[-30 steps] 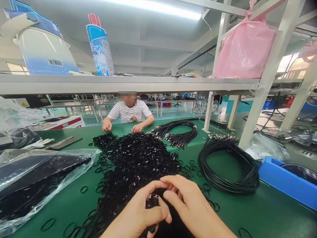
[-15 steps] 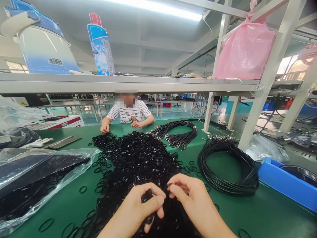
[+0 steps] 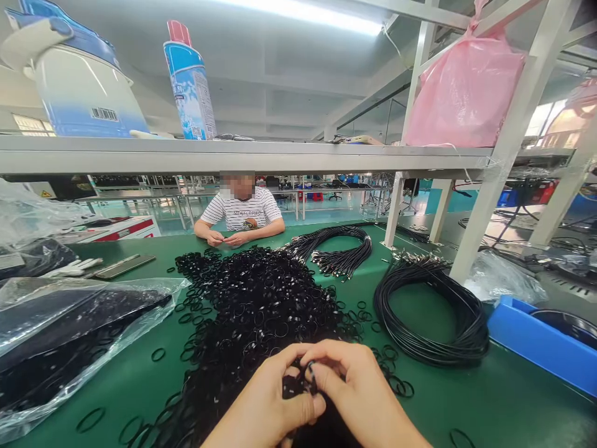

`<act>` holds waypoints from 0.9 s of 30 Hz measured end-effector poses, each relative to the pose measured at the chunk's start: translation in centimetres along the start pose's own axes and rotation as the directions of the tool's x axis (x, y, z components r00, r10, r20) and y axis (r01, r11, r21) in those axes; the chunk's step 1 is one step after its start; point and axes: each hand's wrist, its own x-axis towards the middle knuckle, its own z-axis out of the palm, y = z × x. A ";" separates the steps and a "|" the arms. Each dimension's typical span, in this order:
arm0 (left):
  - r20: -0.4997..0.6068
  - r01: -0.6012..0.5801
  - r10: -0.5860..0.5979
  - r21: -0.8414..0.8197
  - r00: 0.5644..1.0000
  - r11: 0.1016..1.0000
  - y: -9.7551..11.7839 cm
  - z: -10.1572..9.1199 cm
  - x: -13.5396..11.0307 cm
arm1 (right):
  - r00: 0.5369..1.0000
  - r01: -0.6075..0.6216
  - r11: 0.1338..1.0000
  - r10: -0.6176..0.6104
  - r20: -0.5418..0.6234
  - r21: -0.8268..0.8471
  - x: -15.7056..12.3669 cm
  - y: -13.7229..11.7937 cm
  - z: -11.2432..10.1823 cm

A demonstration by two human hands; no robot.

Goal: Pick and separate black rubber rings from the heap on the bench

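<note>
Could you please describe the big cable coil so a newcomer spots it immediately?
On the green table, look right of the black ring heap. The cable coil lies beside the blue tray: one wide open loop, unlike the tighter bundle behind.

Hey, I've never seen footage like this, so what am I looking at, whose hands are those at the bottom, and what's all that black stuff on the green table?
There is no machine here. The picture comes from a camera worn on a person's head, looking forward and down, so the two hands at the bottom are that person's own: the left hand and the right hand. Together they pinch a few small black rings. In front of them, on the green table, lies a big heap of rings. To the right are a coil of black cable and a blue tray; to the left, a clear plastic bag. Across the table sits another person, a co-worker whose own hands are together.
</note>
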 end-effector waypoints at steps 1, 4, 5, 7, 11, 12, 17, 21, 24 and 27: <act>-0.007 -0.010 0.010 0.003 1.000 1.000 0.1 -0.2 -0.1 | 0.999 -0.025 0.998 0.027 -0.035 0.051 0.2 0.2 -0.2; -0.074 -0.039 0.039 0.008 0.996 0.999 0.5 -0.9 -0.2 | 0.994 -0.082 0.981 0.094 -0.060 0.178 0.7 0.6 -1.1; -0.090 -0.054 0.055 0.011 0.994 0.998 0.7 -1.0 -0.2 | 0.993 -0.094 0.974 0.105 -0.045 0.204 0.8 0.6 -1.3; -0.099 -0.077 0.078 0.018 0.992 0.997 1.0 -1.0 -0.3 | 0.995 -0.096 0.969 0.101 -0.009 0.227 0.7 0.5 -1.4; -0.131 -0.066 0.070 0.037 0.989 0.997 1.2 -0.6 -0.2 | 0.997 -0.072 0.974 0.073 0.003 0.216 0.3 -0.2 -0.9; -0.150 -0.060 0.066 0.044 0.986 0.997 1.1 -0.5 -0.2 | 0.998 -0.067 0.976 0.069 0.001 0.208 0.2 -0.4 -0.9; -0.201 -0.067 0.064 -0.007 0.977 0.998 1.0 -0.6 0.0 | 0.999 -0.039 0.983 0.042 -0.014 0.180 0.1 -0.6 -0.9; -0.193 -0.068 0.031 -0.188 0.981 0.980 1.0 -0.9 0.0 | 0.988 -0.075 0.969 0.104 -0.112 0.234 0.3 -0.4 -0.9; -0.175 -0.024 -0.028 -0.286 0.984 0.958 0.9 -1.0 0.0 | 0.983 -0.119 0.942 0.155 -0.094 0.314 0.5 -0.4 -0.8; -0.202 -0.022 -0.049 -0.336 0.978 0.942 0.8 -1.3 0.1 | 0.979 -0.127 0.912 0.179 -0.102 0.389 0.5 -0.2 -1.0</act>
